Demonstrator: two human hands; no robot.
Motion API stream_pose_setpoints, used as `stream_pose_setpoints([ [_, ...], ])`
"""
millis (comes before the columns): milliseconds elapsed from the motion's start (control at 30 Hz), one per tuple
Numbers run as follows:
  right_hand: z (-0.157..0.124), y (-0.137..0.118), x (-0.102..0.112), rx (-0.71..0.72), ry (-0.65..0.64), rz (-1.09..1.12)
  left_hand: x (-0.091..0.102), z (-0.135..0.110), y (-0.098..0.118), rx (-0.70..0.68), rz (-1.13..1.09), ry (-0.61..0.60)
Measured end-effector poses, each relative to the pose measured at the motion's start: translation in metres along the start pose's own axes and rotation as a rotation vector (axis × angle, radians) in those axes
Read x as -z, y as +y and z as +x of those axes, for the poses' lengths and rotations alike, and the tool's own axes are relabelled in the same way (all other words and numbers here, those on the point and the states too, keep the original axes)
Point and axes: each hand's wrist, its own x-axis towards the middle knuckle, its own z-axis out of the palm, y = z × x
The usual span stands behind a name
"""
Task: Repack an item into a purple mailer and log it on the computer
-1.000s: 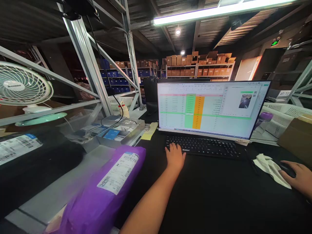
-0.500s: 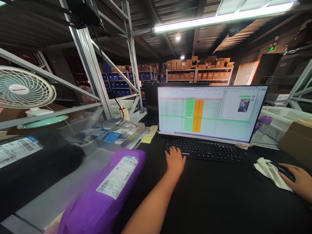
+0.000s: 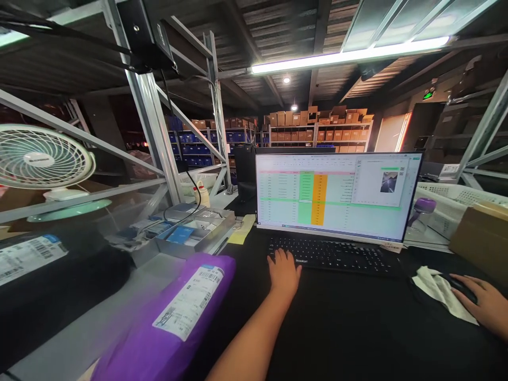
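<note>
My left hand (image 3: 284,275) lies on the left end of a black keyboard (image 3: 341,255), its fingers spread over the keys. At the right, my right hand (image 3: 487,301) is curved over a black computer mouse (image 3: 465,288). A crumpled pale cloth (image 3: 438,291) lies beside and partly under that hand. Behind the keyboard stands a monitor (image 3: 273,185), lit with a spreadsheet that has green and orange columns. A small window with a picture overlaps the sheet's right side.
Left of my forearm lies a purple parcel (image 3: 151,323) with a shipping label, and a black parcel (image 3: 79,291) farther left. A grey tray (image 3: 198,241) of small items and yellow paper (image 3: 242,233) sit behind. A fan (image 3: 39,159), white basket (image 3: 480,196) and cardboard box (image 3: 482,233) flank the desk.
My view has tilted slightly upward, so the desk and monitor appear lower. Both hands keep their places on the keyboard and mouse.
</note>
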Motion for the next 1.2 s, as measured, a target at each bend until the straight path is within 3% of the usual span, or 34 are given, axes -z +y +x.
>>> stream_pose_setpoints([
  [333,0.004,0.016,-0.011,0.050,-0.013,-0.030,0.000,0.000,0.000,0.003,-0.018,0.003],
  [733,0.001,0.005,-0.002,-0.008,-0.095,-0.152,0.001,0.000,0.000,0.011,-0.025,-0.009],
  [967,0.005,0.023,-0.014,0.043,-0.019,-0.194,0.002,0.001,0.000,0.004,-0.023,-0.006],
  [1200,-0.001,0.013,-0.008,0.052,-0.005,-0.206,-0.003,0.002,-0.001,-0.004,-0.012,0.025],
])
